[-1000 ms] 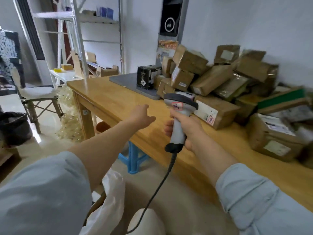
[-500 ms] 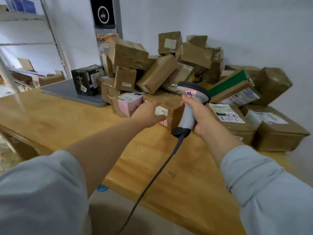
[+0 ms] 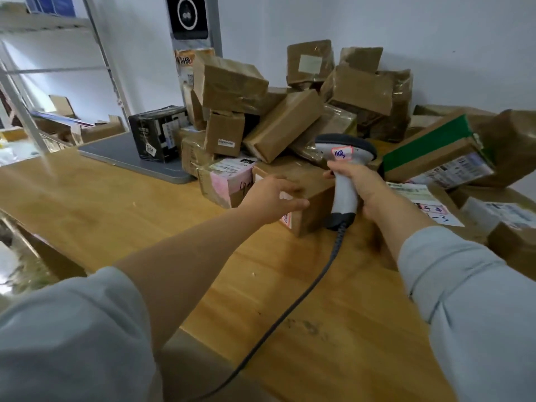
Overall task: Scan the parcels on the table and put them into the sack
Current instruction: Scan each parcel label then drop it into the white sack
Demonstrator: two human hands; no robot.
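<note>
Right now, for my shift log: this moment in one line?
left hand: grips box | right hand: holds scanner by box | sack: not in view

Bare wooden table (image 3: 101, 204) lies open left; stacked parcels (image 3: 290, 123) block behind.
</note>
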